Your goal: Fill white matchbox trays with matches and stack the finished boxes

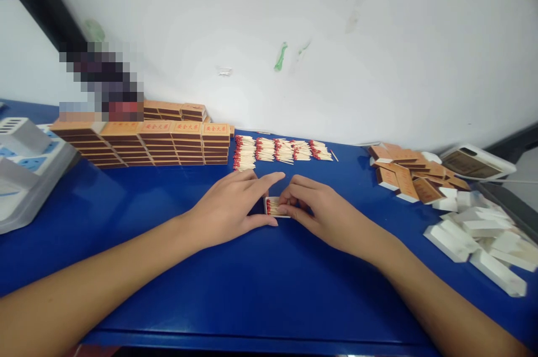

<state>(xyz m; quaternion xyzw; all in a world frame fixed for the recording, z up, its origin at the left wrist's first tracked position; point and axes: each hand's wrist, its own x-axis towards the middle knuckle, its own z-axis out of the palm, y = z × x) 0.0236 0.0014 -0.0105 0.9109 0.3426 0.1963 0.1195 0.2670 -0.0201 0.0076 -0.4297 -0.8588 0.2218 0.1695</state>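
Observation:
On the blue table in front of me lies a small white matchbox tray (266, 212) with red-headed matches (273, 207) in it, heads to the left. My left hand (233, 203) is at the tray's left side, thumb and index finger spread around it and nothing held between them. Over the right part of the tray, my right hand (317, 203) has its thumb and fingers pinched together on the matches; it covers that end. Just beyond my hands, several piles of loose matches (283, 151) lie in a row.
Stacked matchboxes (168, 144) form a low wall at the back left. A grey-white plastic holder (37, 177) stands at the far left. To the right are a heap of matchbox sleeves (406, 175) and white trays (479, 228), near a white-framed device (477, 162). A white wall (336, 37) bounds the back.

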